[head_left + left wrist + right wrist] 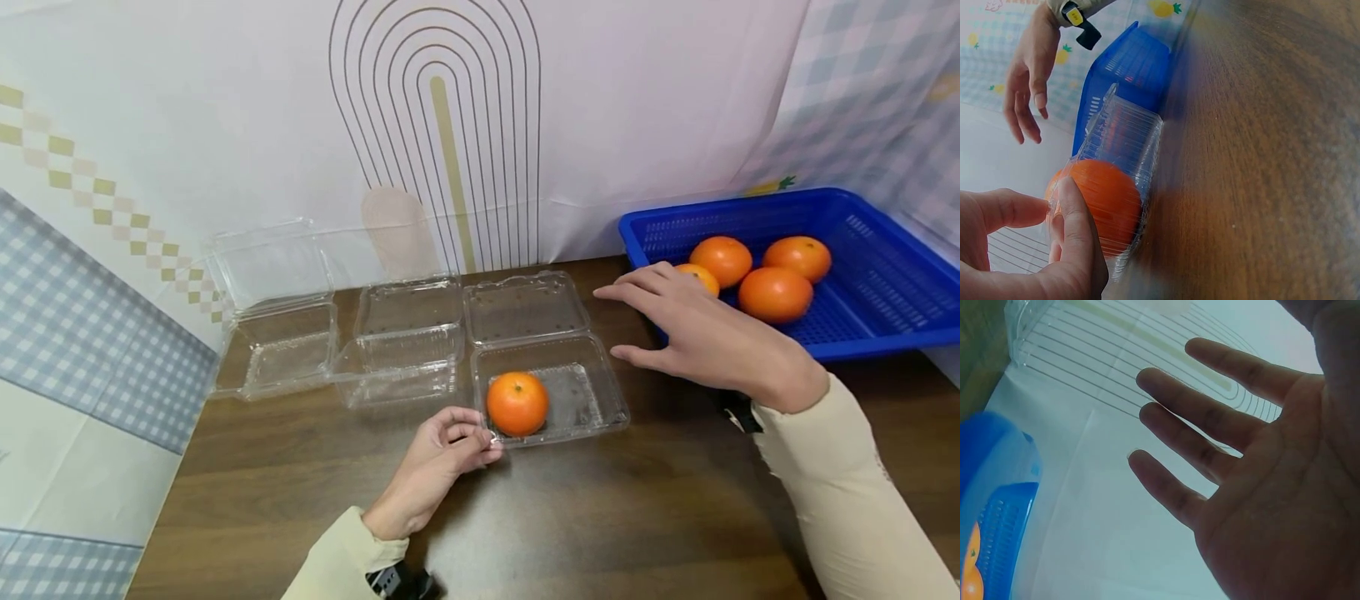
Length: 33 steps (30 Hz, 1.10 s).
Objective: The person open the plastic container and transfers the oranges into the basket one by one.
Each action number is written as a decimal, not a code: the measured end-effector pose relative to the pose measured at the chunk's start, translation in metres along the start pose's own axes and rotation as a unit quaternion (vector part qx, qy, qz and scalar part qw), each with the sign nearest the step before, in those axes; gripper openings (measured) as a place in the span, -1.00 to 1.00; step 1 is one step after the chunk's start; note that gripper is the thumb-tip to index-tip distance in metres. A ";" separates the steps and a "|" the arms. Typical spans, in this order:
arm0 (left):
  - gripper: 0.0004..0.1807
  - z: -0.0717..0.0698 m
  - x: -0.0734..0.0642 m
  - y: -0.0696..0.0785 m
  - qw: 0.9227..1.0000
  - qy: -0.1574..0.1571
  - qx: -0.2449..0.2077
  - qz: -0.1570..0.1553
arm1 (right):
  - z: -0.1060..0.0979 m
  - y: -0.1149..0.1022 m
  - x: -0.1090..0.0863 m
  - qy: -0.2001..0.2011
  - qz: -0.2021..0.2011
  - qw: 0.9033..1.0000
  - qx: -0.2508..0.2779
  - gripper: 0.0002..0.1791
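Note:
An orange (517,403) sits in the left half of a clear plastic clamshell box (585,400), whose lid (528,308) lies folded back toward the wall. At the box's near left corner my left hand (442,458) pinches the rim between thumb and fingers, close beside the orange; the left wrist view shows this grip too. My right hand (697,333) is in the air by the left end of a blue basket (885,337), fingers spread and holding nothing. Inside the basket lie several oranges (776,294), one partly hidden behind that hand.
Two more clear clamshell boxes stand open to the left, a middle one (408,375) and a far left one (292,358) with its lid raised against the wall. A patterned wall covering (637,100) rises behind the brown wooden table (600,517).

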<state>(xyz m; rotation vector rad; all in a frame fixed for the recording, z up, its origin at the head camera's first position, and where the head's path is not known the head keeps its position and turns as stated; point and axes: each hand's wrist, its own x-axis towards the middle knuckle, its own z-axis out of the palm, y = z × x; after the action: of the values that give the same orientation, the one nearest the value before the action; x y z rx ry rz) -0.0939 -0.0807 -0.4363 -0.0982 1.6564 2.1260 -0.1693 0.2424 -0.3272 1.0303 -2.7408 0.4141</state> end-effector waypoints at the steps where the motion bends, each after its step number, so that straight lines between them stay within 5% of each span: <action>1: -0.68 0.000 0.000 0.000 1.000 0.000 -0.001 0.001 | 0.001 -0.001 0.001 -0.003 0.001 1.000 0.001 -0.33; 33: -0.69 0.000 0.000 0.002 1.000 -0.001 -0.002 -0.001 | 0.038 -0.029 0.016 -0.065 -0.052 0.996 0.015 -0.20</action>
<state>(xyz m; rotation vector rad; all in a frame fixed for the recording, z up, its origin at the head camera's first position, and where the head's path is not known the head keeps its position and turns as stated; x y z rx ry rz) -0.0947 -0.0808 -0.4346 -0.0983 1.6497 2.1276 -0.1650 0.1996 -0.3528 1.2416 -2.7845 0.3860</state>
